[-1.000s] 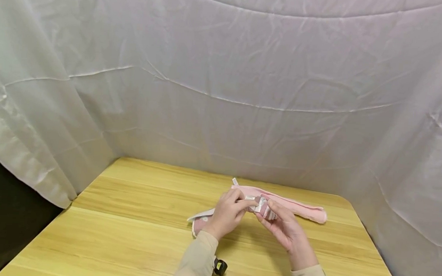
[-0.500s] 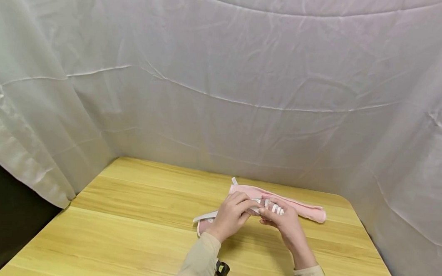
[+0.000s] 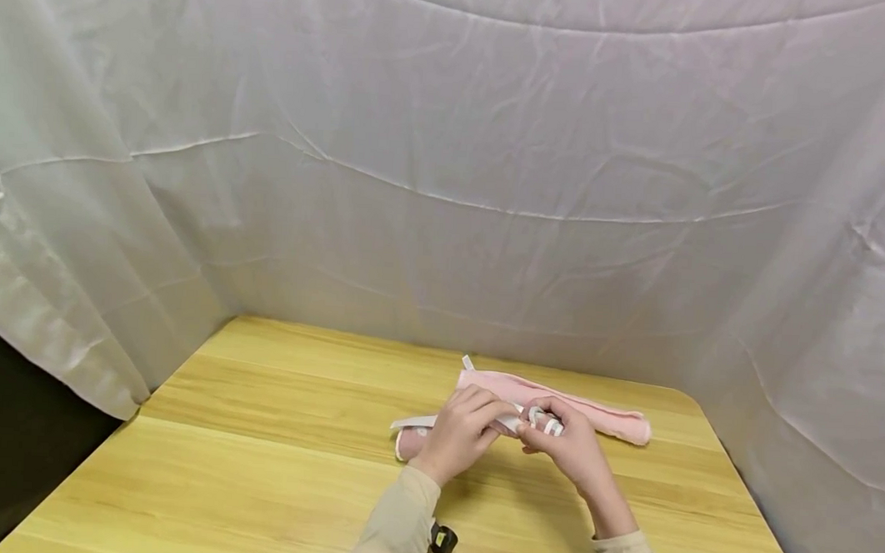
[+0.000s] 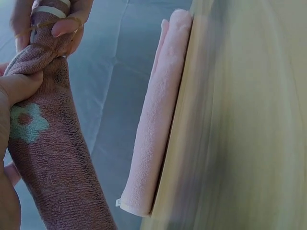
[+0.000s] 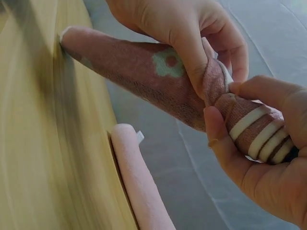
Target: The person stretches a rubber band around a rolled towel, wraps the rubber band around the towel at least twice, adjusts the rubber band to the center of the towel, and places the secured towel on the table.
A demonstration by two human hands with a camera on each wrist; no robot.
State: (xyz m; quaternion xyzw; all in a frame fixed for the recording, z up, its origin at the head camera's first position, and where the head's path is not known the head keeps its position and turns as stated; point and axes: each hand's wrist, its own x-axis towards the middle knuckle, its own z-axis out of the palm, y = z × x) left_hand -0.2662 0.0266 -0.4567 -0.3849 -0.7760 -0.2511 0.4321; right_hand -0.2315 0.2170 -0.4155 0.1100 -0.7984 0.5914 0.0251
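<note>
Both hands hold a rolled, dusky-pink towel (image 5: 134,69) with a pale green flower and white stripes at one end. In the right wrist view my left hand (image 5: 165,24) grips it just beyond the flower, where the cloth is twisted and narrowed. My right hand (image 5: 264,167) pinches the striped end with thumb and fingers. A thin tan rubber band (image 5: 229,115) runs over the towel near the twist and loops on a right-hand finger. Seen from the head, the left hand (image 3: 460,432) and right hand (image 3: 572,446) are close together over the table.
A second towel (image 3: 556,399), light pink and rolled, lies behind the hands with a small white tag at its left end. The wooden table (image 3: 252,467) has its back edge by a grey-white curtain (image 3: 449,160).
My right hand has turned over so its back faces up, turning the striped end with it. The left hand has shifted slightly right, keeping its grip. The light pink towel stays put.
</note>
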